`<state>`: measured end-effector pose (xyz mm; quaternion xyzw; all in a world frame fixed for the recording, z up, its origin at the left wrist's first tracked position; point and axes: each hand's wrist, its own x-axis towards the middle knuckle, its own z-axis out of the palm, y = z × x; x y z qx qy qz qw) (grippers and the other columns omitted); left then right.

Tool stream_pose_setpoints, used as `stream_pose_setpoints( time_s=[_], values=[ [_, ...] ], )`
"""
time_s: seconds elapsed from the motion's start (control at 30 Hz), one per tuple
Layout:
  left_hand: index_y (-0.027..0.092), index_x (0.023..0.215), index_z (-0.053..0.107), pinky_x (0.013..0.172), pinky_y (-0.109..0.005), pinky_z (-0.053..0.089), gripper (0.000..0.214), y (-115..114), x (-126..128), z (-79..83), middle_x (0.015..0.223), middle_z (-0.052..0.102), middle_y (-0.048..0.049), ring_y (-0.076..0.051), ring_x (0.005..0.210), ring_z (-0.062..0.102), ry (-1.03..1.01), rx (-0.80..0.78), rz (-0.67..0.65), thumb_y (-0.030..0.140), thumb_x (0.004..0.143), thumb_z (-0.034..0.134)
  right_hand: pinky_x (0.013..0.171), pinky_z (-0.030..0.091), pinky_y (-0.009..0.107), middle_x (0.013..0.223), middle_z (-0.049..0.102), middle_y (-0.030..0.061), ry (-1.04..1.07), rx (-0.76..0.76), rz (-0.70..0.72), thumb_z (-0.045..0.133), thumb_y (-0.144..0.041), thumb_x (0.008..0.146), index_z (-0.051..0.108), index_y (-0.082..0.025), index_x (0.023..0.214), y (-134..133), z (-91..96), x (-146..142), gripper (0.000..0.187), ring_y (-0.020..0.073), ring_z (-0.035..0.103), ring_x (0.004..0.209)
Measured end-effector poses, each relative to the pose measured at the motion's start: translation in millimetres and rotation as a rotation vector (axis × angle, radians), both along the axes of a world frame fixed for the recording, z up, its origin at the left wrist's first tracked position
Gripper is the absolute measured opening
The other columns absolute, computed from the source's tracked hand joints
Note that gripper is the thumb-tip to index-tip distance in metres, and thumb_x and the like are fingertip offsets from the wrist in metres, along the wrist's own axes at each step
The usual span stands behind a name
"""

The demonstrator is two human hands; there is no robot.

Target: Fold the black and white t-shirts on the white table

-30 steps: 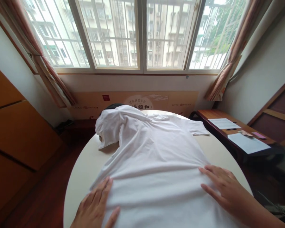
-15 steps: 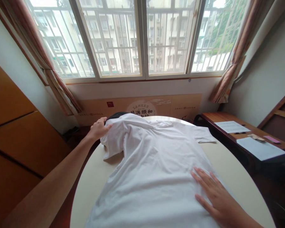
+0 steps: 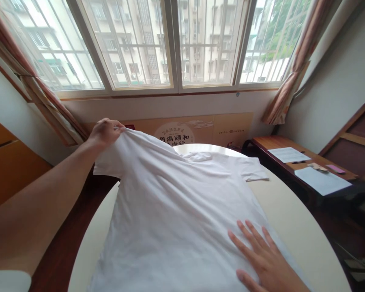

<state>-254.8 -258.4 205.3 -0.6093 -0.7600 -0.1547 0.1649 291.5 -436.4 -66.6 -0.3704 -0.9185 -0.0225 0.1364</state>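
A white T-shirt (image 3: 176, 211) lies spread over a round cream table (image 3: 310, 231), its collar toward the window. My left hand (image 3: 105, 130) pinches the shirt at the left shoulder and holds that corner up above the table's edge, so the left sleeve hangs down. Creases run from the pinched shoulder across the chest. My right hand (image 3: 258, 259) rests flat on the shirt's lower right part, fingers spread. The right sleeve lies on the tabletop. The shirt's bottom hem is out of view.
To the right stands a low wooden table (image 3: 261, 145) with white papers (image 3: 322, 180), a pen and a pink item on it. A printed cardboard panel (image 3: 231, 125) leans under the barred window. Curtains hang on both sides. A white rounded edge (image 3: 7, 281) shows at bottom left.
My left hand has moved left and up, lifting the shirt's left shoulder and pulling it outward. The dark item near that shoulder is now out of sight. My right hand stays flat on the shirt.
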Motion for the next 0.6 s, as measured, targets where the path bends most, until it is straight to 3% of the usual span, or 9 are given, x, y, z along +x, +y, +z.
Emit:
stream_pose_setpoints(
  time_s=[0.1,0.2,0.3,0.37,0.43,0.53,0.6],
  values=[
    [-0.005,0.126,0.065,0.116,-0.065,0.031,0.041,13.5,23.7,-7.0,0.149,0.052,-0.0225,-0.048,0.141,0.038,0.05,-0.032,0.137,0.026,0.106,0.049,0.097,0.051,0.081,0.162,0.043,0.0209,0.031,0.087,-0.028,0.057,-0.068,0.097,0.01,-0.033,0.172,-11.5,-5.5,-14.0,0.095,0.0536,0.05,0.141],
    [-0.009,0.126,0.06,0.114,-0.061,0.033,0.04,10.5,70.3,-34.5,0.145,0.054,-0.0292,-0.045,0.137,0.044,0.079,-0.034,0.028,0.023,0.103,0.051,0.089,0.055,0.08,0.156,0.049,0.0251,0.049,0.149,-0.039,0.056,-0.074,0.094,0.009,-0.03,0.172,-19.7,-13.4,-22.6,0.101,0.0561,0.057,0.134],
    [0.003,0.127,0.064,0.113,-0.052,0.039,0.035,-11.2,133.6,-82.3,0.135,0.064,-0.0226,-0.035,0.126,0.058,0.103,-0.097,-0.281,0.023,0.102,0.052,0.088,0.06,0.072,0.158,0.05,0.019,0.007,0.058,-0.049,0.056,-0.068,0.097,0.023,-0.036,0.17,-20.5,-15.1,-28.6,0.086,0.053,0.062,0.13],
    [0.008,0.129,0.065,0.112,-0.048,0.043,0.036,-31.5,175.1,-122.3,0.136,0.067,-0.0202,-0.033,0.124,0.063,0.085,-0.253,-0.476,0.028,0.104,0.05,0.092,0.06,0.068,0.158,0.052,0.0155,-0.019,-0.058,-0.083,0.056,-0.061,0.1,0.038,-0.038,0.165,-15.3,-9.7,-33.9,0.072,0.0503,0.064,0.129],
    [0.008,0.133,0.064,0.114,-0.048,0.044,0.043,-50.1,207.9,-162.7,0.142,0.065,-0.0218,-0.035,0.133,0.06,0.079,-0.395,-0.584,0.038,0.106,0.05,0.102,0.056,0.068,0.158,0.053,0.0146,-0.023,-0.174,-0.083,0.055,-0.057,0.101,0.047,-0.035,0.161,-4.2,1.5,-40.3,0.064,0.0475,0.059,0.137],
    [0.002,0.151,0.05,0.124,-0.049,0.035,0.062,-66.5,233.2,-209.2,0.161,0.047,-0.0265,-0.037,0.153,0.041,0.062,-0.452,-0.574,0.045,0.107,0.048,0.121,0.039,0.065,0.167,0.041,0.0121,-0.008,-0.335,-0.017,0.048,-0.057,0.106,0.047,-0.029,0.162,24.3,23.9,-50.4,0.062,0.0393,0.039,0.154],
    [-0.001,0.159,0.039,0.129,-0.048,0.028,0.069,-69.5,236.0,-225.5,0.168,0.035,-0.0264,-0.035,0.159,0.03,0.027,-0.419,-0.568,0.046,0.109,0.043,0.129,0.028,0.061,0.172,0.031,0.0109,0.003,-0.412,0.014,0.042,-0.056,0.109,0.042,-0.024,0.164,47.4,35.7,-57.9,0.064,0.0331,0.027,0.16]
  ],
)
